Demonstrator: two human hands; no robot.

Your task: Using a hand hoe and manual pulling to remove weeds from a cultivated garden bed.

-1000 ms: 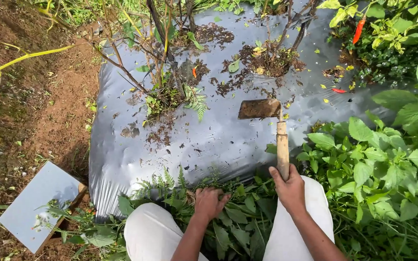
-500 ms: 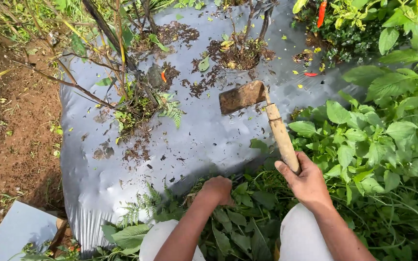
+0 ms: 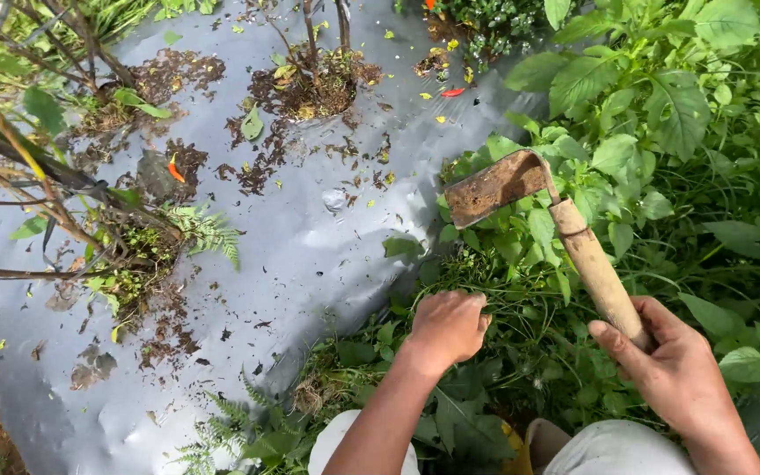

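My right hand (image 3: 666,369) grips the wooden handle of a small hoe (image 3: 573,242) at the lower right. Its rusty flat blade (image 3: 494,186) hangs above the weeds at the edge of the plastic sheet. My left hand (image 3: 447,327) is closed around a clump of green weeds (image 3: 503,290) just below the blade, low in the middle. Both forearms reach up from the bottom edge, over my pale trousers (image 3: 609,453).
A silver-grey plastic mulch sheet (image 3: 310,237) covers the bed, strewn with soil and leaves. Plant stems rise from holes at the top (image 3: 310,84) and left (image 3: 125,255), with red chillies (image 3: 175,170) lying about. Dense leafy weeds (image 3: 688,132) fill the right side.
The view has shifted right and closer. My right hand has swung the hoe from over the sheet to above the weeds. My left hand stays closed in the weeds.
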